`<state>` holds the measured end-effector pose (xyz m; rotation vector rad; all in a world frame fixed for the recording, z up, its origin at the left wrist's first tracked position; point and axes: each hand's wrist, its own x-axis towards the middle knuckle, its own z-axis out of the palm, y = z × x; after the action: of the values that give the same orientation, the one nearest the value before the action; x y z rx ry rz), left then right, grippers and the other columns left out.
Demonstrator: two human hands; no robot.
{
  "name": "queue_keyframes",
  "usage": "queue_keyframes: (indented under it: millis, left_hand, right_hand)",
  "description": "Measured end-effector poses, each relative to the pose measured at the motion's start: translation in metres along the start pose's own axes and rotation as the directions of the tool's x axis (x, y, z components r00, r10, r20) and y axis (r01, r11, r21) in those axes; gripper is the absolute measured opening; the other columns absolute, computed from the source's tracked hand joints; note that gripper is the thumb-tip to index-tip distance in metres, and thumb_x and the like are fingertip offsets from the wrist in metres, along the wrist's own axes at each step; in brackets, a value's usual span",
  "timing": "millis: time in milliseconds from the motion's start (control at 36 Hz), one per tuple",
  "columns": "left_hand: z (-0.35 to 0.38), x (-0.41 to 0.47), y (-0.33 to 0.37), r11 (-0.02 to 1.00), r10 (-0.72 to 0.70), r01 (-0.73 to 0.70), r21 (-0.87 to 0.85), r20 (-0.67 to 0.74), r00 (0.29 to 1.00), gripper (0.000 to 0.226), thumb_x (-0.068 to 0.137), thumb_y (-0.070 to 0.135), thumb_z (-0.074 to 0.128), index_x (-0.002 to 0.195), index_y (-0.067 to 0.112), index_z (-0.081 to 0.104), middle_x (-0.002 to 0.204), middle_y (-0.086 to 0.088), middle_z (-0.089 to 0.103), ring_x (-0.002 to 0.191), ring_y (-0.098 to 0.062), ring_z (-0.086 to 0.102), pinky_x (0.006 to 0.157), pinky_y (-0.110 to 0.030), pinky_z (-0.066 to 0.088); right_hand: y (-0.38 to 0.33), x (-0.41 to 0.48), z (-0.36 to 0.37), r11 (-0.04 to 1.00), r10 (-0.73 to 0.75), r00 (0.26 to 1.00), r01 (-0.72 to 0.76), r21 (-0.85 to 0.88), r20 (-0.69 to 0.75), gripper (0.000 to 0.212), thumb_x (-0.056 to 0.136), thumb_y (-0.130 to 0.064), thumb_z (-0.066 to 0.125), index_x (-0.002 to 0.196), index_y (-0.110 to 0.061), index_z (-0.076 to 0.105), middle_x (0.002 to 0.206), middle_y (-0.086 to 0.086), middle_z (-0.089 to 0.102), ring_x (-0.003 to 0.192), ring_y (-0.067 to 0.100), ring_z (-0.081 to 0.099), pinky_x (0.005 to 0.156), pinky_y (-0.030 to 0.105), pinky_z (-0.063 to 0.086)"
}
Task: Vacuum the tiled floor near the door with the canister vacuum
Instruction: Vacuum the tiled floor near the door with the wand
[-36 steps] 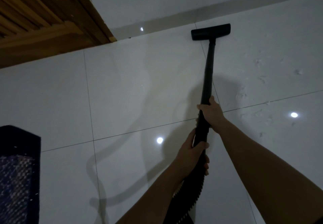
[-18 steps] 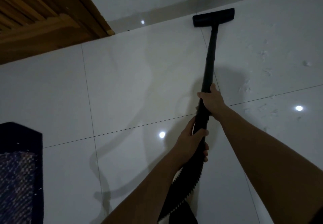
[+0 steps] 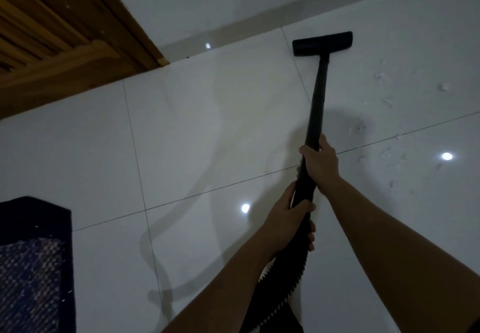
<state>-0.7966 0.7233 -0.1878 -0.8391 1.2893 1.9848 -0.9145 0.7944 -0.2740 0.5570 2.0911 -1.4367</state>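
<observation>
Black plastic forms the vacuum wand (image 3: pixel 317 104), which we hold out in front of us in both hands, slanting down to the glossy white tiled floor (image 3: pixel 207 138). Our right hand (image 3: pixel 320 162) is the upper one, clamped round the wand with the thumb lying up the right side of the tube. Our left hand (image 3: pixel 288 222) grips just below it, fingers curled round the thicker cuff where the ribbed hose (image 3: pixel 283 280) joins. The two hands sit close together on the tube, one above the other. From the left hand the hose drops between our forearms to the bottom edge of the view.

At the far end, the flat floor nozzle (image 3: pixel 322 43) rests on the tile near the foot of the wall (image 3: pixel 233 0), a little short of the grey skirting strip (image 3: pixel 246 25). Its left end lies at a grout line.

To the right of the wand, pale flecks (image 3: pixel 384 78) are scattered over two tiles; in this dim light we take them for lint or dust, but cannot be sure. A slatted wooden door (image 3: pixel 52 34) fills the upper left corner, well apart from the nozzle. A woven mat (image 3: pixel 31 267) with a dark border lies on the floor at the lower left. Several small bright light reflections (image 3: pixel 245 208) show on the tiles, and a curving hose shadow crosses the tiles left of our arms.
</observation>
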Motion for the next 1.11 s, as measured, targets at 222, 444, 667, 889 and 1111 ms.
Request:
queue_keyframes:
  millis: [222,444,667,889,1111]
  left_hand:
    - [0.021,-0.009,-0.013,0.999,-0.02,0.02,0.04,0.015,1.0,0.041,0.096,0.016,0.049,0.134,0.03,0.043,0.065,-0.008,0.052,0.044,-0.016,0.052,0.045,-0.028,0.048]
    - [0.036,-0.011,-0.017,0.996,-0.03,0.026,0.082,0.041,0.999,0.043,0.095,0.016,0.05,0.135,0.031,0.043,0.064,-0.009,0.053,0.044,-0.016,0.052,0.045,-0.028,0.049]
    - [0.053,0.008,-0.011,0.995,-0.032,0.025,0.096,0.079,0.996,0.048,0.094,0.014,0.05,0.138,0.031,0.041,0.063,-0.008,0.053,0.045,-0.018,0.052,0.044,-0.028,0.049]
    - [0.066,0.038,0.006,0.994,-0.025,0.014,0.109,0.104,0.994,0.049,0.095,0.014,0.05,0.138,0.033,0.04,0.064,-0.01,0.053,0.046,-0.017,0.053,0.046,-0.028,0.049]
    - [0.073,0.063,0.025,0.994,-0.008,-0.007,0.111,0.132,0.991,0.046,0.094,0.014,0.05,0.136,0.031,0.043,0.063,-0.01,0.053,0.045,-0.017,0.052,0.045,-0.027,0.049]
  right_hand:
    - [0.009,-0.021,-0.027,1.0,0.01,1.0,-0.009,0.029,-0.026,0.045,0.09,-0.013,0.057,0.133,-0.01,0.045,0.093,0.021,0.057,0.056,0.024,0.058,0.057,0.036,0.054]
    - [0.018,-0.028,-0.046,0.999,0.009,0.997,-0.006,0.033,-0.082,0.039,0.09,-0.012,0.057,0.128,-0.008,0.048,0.092,0.022,0.058,0.061,0.025,0.059,0.058,0.037,0.056]
    - [0.017,-0.015,-0.069,0.996,0.033,0.993,-0.023,0.087,-0.117,0.039,0.089,-0.01,0.058,0.127,-0.006,0.05,0.088,0.02,0.058,0.051,0.02,0.057,0.049,0.029,0.049]
    - [0.006,0.014,-0.088,0.999,0.001,0.986,0.007,0.046,-0.165,0.033,0.089,-0.013,0.058,0.121,-0.009,0.051,0.101,0.025,0.06,0.069,0.028,0.061,0.068,0.042,0.058]
    - [-0.007,0.043,-0.099,0.999,-0.026,0.982,0.032,0.029,-0.186,0.037,0.091,-0.013,0.057,0.126,-0.007,0.049,0.098,0.017,0.059,0.064,0.019,0.06,0.058,0.028,0.052]
